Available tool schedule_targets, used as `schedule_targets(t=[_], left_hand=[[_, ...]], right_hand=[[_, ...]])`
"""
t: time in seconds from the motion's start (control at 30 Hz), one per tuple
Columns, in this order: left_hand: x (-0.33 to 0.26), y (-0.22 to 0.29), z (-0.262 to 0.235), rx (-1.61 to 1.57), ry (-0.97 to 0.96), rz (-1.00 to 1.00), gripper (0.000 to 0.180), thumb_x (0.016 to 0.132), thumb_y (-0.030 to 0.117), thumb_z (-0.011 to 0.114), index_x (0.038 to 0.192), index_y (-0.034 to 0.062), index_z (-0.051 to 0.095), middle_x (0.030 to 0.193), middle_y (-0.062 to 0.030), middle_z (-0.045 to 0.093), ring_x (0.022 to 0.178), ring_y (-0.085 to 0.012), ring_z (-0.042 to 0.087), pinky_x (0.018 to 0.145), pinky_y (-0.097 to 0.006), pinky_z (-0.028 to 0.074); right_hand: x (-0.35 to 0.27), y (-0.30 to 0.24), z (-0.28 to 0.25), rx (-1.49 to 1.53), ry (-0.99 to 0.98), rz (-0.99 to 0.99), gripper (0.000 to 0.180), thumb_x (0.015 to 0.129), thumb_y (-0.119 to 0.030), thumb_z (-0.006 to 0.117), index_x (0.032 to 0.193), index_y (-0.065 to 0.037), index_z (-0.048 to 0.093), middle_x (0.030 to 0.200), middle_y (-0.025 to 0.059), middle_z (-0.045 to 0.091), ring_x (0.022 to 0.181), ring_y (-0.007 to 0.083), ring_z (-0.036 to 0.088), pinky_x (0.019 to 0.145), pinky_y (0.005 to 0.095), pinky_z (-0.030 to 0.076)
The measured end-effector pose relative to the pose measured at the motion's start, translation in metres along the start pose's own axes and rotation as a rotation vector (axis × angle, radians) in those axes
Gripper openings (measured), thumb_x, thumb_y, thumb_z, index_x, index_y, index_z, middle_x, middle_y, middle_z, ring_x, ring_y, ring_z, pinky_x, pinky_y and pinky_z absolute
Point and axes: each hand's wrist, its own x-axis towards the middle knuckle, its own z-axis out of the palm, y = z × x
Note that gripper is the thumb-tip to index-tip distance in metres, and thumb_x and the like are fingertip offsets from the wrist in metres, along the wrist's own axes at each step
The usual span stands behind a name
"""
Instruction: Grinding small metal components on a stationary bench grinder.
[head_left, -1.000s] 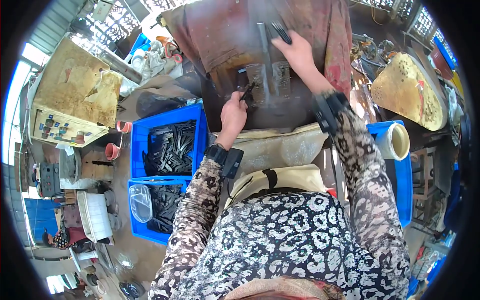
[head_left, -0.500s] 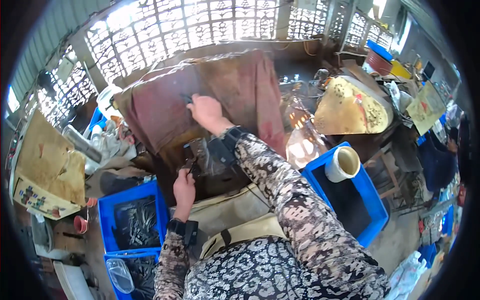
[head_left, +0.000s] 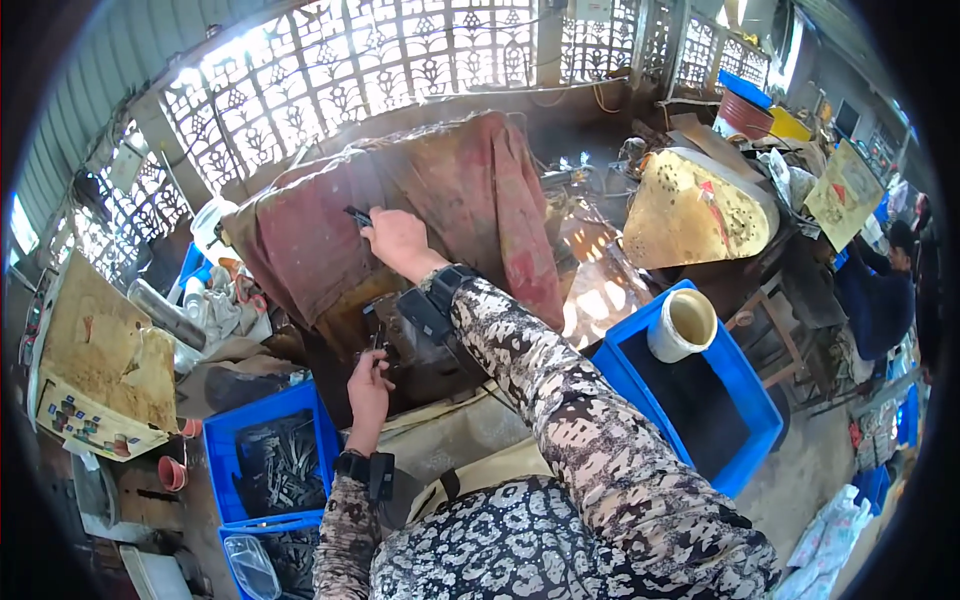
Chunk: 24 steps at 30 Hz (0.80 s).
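Note:
My right hand (head_left: pixel 400 243), raised in front of the stained reddish cloth (head_left: pixel 455 185), is closed on a small dark metal piece (head_left: pixel 357 215). The piece sticks out past the fingertips toward the left. Lower and nearer, my left hand (head_left: pixel 370 392) pinches a thin dark strip (head_left: pixel 377 338) that points upward, beside a dark metal fixture (head_left: pixel 412 345) below the cloth. My right forearm and wrist device partly cover that fixture, so its shape and whether the strip touches it cannot be made out.
On the left, a blue bin (head_left: pixel 212 465) holds many dark metal strips; another below it bears a clear plastic tub (head_left: pixel 252 568). To the right, a blue crate (head_left: pixel 735 480) holds a cream cylindrical bucket (head_left: pixel 682 330). A yellowish machine cover (head_left: pixel 690 215) stands beyond. Another person (head_left: pixel 880 300) is at far right.
My right hand has come slightly down and left, and the dark piece in it shows more plainly. My left hand stays near the fixture, with its strip now more upright. The view has shifted a little.

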Motion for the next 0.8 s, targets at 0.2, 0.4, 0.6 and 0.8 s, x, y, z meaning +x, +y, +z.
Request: schedule_targets(t=[0.2, 0.4, 0.6, 0.8], left_hand=[[0.004, -0.014, 0.001, 0.181, -0.059, 0.161, 0.021, 0.084, -0.009, 0.044, 0.088, 0.0022, 0.062, 0.079, -0.0057, 0.057, 0.065, -0.0149, 0.057, 0.053, -0.027, 0.047], [0.005, -0.022, 0.000, 0.407, 0.032, 0.357, 0.017, 0.080, -0.006, 0.049, 0.086, 0.0018, 0.063, 0.076, -0.0115, 0.060, 0.067, -0.0255, 0.060, 0.059, -0.034, 0.048], [0.002, -0.025, -0.001, 0.485, 0.017, 0.244, 0.019, 0.077, -0.005, 0.050, 0.087, 0.0024, 0.064, 0.076, -0.0149, 0.060, 0.071, -0.0300, 0.061, 0.066, -0.038, 0.048], [0.009, -0.037, -0.005, 0.547, 0.093, 0.323, 0.020, 0.077, -0.007, 0.050, 0.088, 0.0017, 0.064, 0.078, -0.0148, 0.060, 0.073, -0.0294, 0.060, 0.066, -0.035, 0.048]], right_hand=[[-0.002, 0.000, -0.001, 0.030, 0.055, 0.031, 0.027, 0.085, -0.030, 0.063, 0.091, -0.004, 0.060, 0.082, 0.0184, 0.066, 0.082, 0.0380, 0.064, 0.070, 0.0503, 0.050], [-0.001, -0.002, -0.006, 0.062, 0.019, 0.020, 0.025, 0.086, -0.029, 0.064, 0.091, -0.005, 0.060, 0.082, 0.0178, 0.067, 0.080, 0.0388, 0.065, 0.069, 0.0508, 0.050], [-0.002, -0.004, -0.004, 0.071, 0.016, 0.029, 0.026, 0.086, -0.030, 0.063, 0.092, -0.004, 0.060, 0.084, 0.0188, 0.067, 0.083, 0.0395, 0.065, 0.070, 0.0511, 0.050], [-0.013, -0.009, -0.017, 0.101, 0.013, 0.088, 0.031, 0.086, -0.032, 0.064, 0.096, -0.003, 0.059, 0.085, 0.0203, 0.066, 0.087, 0.0402, 0.064, 0.073, 0.0508, 0.050]])
